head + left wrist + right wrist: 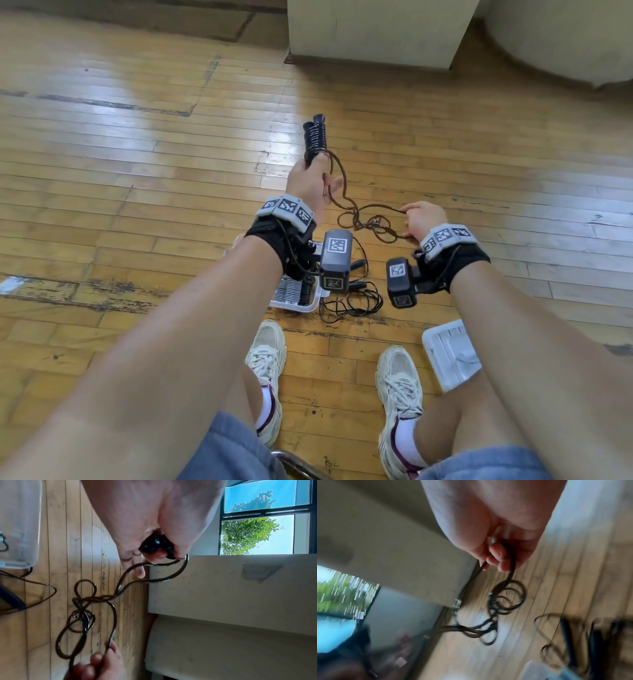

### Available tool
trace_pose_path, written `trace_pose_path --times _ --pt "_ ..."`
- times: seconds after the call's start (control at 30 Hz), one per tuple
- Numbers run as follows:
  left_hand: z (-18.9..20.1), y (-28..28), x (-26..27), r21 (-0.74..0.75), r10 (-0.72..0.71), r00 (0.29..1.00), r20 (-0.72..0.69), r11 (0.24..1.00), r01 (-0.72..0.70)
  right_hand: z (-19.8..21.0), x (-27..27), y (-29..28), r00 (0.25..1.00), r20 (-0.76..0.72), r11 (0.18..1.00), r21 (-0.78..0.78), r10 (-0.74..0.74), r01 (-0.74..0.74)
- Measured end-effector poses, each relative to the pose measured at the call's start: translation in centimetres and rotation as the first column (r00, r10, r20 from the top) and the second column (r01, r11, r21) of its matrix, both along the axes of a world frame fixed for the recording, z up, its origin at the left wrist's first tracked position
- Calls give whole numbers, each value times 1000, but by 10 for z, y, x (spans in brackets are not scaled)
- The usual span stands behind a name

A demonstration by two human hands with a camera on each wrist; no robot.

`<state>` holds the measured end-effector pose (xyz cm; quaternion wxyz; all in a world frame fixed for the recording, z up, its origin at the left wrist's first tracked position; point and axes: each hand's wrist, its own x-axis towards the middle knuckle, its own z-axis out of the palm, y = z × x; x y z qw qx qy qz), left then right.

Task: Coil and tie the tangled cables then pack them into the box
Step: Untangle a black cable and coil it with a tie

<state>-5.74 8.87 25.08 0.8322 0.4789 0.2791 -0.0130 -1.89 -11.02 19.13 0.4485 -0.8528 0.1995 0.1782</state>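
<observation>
1. The left hand [310, 181], just above the middle of the head view, has its fingers clenched round a tightly wound black bundle [315, 138] of cable, which stands up out of the fist.
2. The bundle's long axis runs nearly straight up the frame, tilted a little to the left, with its free end pointing away from the person.
3. From the fist a loose dark cable [356, 212] trails down and right through a knotted tangle to the right hand [419, 219], whose fingers pinch a strand right of centre.
4. The cable looks light, limp and thin; it should bend freely but kink and snag at the knot. The wound bundle is the firm part to grip; the slack is best taken just beside the tangle, in my judgement.
5. A thinner black cable [349, 301] lies on the wooden floor [137, 154] at lower centre, beside a clear plastic box [298, 305] partly hidden by the left wrist.
6. A white lid [448, 353] lies at lower right, by the right shoe.
</observation>
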Motion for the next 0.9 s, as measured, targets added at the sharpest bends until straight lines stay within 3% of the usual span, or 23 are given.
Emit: trace_pose_path --times 0.1,0.17,0.23,0.33,0.5,0.57,0.63,0.7,0.8,0.9 --pt "7 -5 -2 -73 -54 998 14 996 55 6 -13 13 957 4 937 -204 290 -284" --pt "12 -8 -4 -86 -83 996 32 993 85 10 -17 23 890 34 867 -247 455 -433" --pt "11 -10 -5 -105 -110 993 49 988 114 17 -23 34 790 63 777 -243 610 -581" --pt "11 -12 -7 -95 -103 993 55 990 108 25 -33 52 697 68 698 -145 714 -701" --pt "2 -6 -7 21 -129 991 23 991 129 22 -40 60 626 8 620 -152 780 -770" --pt "-2 -3 -7 49 -119 993 20 992 118 20 -41 61 651 -24 651 12 759 -759" --pt "-5 -1 -6 89 -119 993 18 989 117 19 -43 62 728 -78 716 276 682 -641" --pt "-6 0 -6 119 -133 991 19 984 129 20 -44 63 761 -152 745 393 631 -539" --pt "-8 2 -3 188 -155 988 12 971 150 19 -44 64 755 -185 757 368 629 -540" --pt "-10 3 0 282 -149 989 -1 949 143 11 -42 57 660 -161 676 88 734 -731"
